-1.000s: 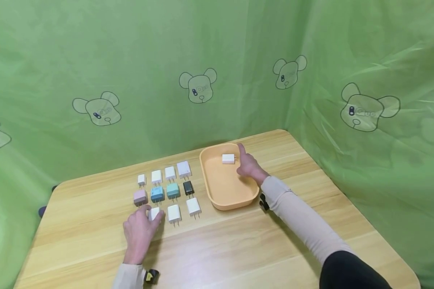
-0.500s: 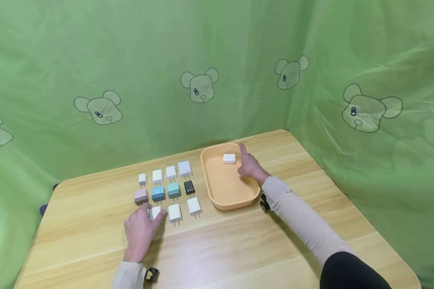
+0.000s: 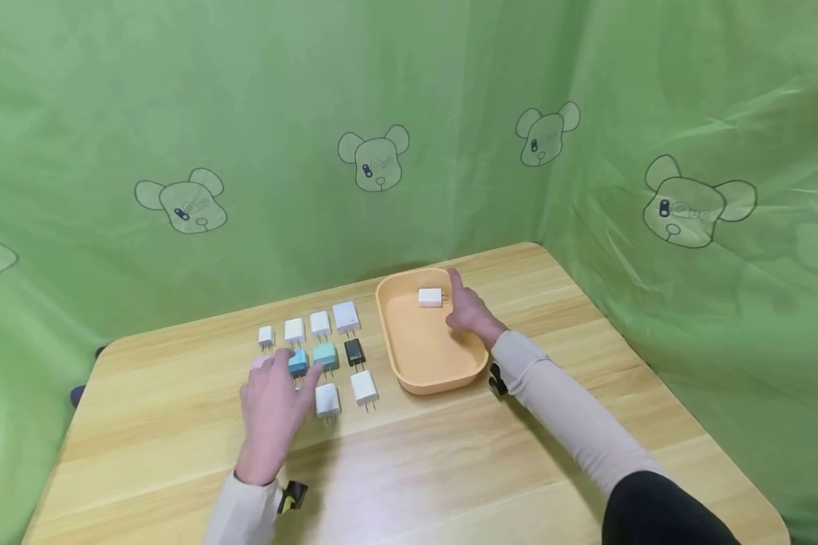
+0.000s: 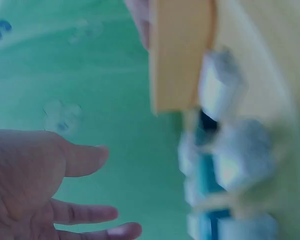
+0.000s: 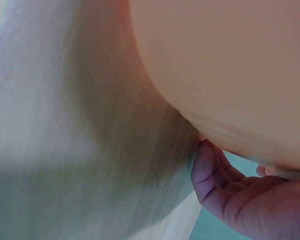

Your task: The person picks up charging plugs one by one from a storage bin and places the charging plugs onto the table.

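Observation:
My left hand (image 3: 273,405) hovers over the left end of several plug chargers, its fingers spread and nothing between them. In the left wrist view, thumb and fingers point apart from the blurred white chargers (image 4: 242,155). Nearest to it in the head view are a blue charger (image 3: 298,363), a mostly covered purple charger (image 3: 260,362) and a white charger (image 3: 327,400). One white charger of the front row is largely hidden behind the hand. My right hand (image 3: 473,314) grips the right rim of an orange tray (image 3: 419,344), thumb on the inner side. Inside the tray lies a white charger (image 3: 430,297).
Chargers stand in three rows left of the tray, among them a teal charger (image 3: 326,355) and a black charger (image 3: 354,351). The wooden table (image 3: 436,469) extends toward me. A green curtain (image 3: 279,91) with bear drawings hangs behind and to the right.
My left hand has let go of the front-left white charger and risen slightly, its fingers opening above the rows. The right hand and the tray stay put.

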Demonstrator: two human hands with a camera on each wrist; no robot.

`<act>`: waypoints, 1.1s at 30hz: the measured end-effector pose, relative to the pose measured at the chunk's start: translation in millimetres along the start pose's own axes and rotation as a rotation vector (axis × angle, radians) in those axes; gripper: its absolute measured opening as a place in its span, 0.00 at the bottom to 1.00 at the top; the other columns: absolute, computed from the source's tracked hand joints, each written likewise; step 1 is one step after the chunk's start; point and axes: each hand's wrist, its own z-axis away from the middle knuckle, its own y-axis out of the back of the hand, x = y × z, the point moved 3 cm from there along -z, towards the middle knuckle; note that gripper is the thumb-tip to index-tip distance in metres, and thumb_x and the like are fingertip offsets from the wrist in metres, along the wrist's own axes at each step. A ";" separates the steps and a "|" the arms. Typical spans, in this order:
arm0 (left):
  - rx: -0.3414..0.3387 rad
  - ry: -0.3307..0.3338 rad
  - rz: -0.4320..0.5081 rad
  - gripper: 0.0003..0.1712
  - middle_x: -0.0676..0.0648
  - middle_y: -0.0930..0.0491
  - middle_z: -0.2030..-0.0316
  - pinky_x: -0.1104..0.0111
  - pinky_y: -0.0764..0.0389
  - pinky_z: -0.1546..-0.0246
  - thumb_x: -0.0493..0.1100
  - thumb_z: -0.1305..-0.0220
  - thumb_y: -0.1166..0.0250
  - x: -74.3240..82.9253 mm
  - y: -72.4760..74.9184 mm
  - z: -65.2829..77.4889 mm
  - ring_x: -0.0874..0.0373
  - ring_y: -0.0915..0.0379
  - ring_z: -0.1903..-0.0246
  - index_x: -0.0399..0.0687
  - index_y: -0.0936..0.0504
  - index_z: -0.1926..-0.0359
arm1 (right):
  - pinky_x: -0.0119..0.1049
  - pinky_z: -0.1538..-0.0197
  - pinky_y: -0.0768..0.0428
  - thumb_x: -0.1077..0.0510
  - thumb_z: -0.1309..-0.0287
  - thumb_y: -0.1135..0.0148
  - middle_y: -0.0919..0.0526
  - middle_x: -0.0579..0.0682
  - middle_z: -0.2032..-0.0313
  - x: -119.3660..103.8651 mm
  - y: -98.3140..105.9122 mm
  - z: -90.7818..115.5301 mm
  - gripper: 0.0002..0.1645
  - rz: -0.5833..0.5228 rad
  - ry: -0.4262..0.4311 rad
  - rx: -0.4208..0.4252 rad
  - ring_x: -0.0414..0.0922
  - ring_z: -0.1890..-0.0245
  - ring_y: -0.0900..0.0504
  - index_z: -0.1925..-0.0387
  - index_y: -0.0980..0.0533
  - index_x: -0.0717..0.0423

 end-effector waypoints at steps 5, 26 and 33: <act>-0.047 -0.110 0.039 0.30 0.34 0.14 0.62 0.53 0.18 0.67 0.57 0.35 0.32 39.5 0.8 -22.0 0.41 0.18 0.67 0.35 0.19 0.45 | 0.43 0.60 0.14 0.76 0.50 0.40 0.23 0.71 0.46 0.0 1.0 0.8 0.68 -0.017 -0.005 -0.009 0.58 0.61 0.18 0.20 0.70 0.48; -0.482 -0.340 -0.064 0.22 0.38 0.15 0.50 0.53 0.16 0.47 0.49 0.32 0.34 141.5 -78.9 -107.7 0.43 0.18 0.51 0.39 0.21 0.44 | 0.49 0.58 0.12 0.76 0.56 0.41 0.23 0.74 0.47 2.6 0.7 4.2 0.67 -0.016 0.065 0.020 0.64 0.54 0.17 0.20 0.65 0.52; -0.494 -0.382 -0.224 0.20 0.40 0.16 0.50 0.50 0.17 0.44 0.48 0.33 0.35 159.6 -96.1 -127.2 0.42 0.20 0.47 0.44 0.22 0.46 | 0.50 0.58 0.12 0.76 0.58 0.41 0.22 0.73 0.51 -1.1 4.4 6.3 0.67 -0.016 0.086 0.039 0.63 0.57 0.17 0.21 0.63 0.52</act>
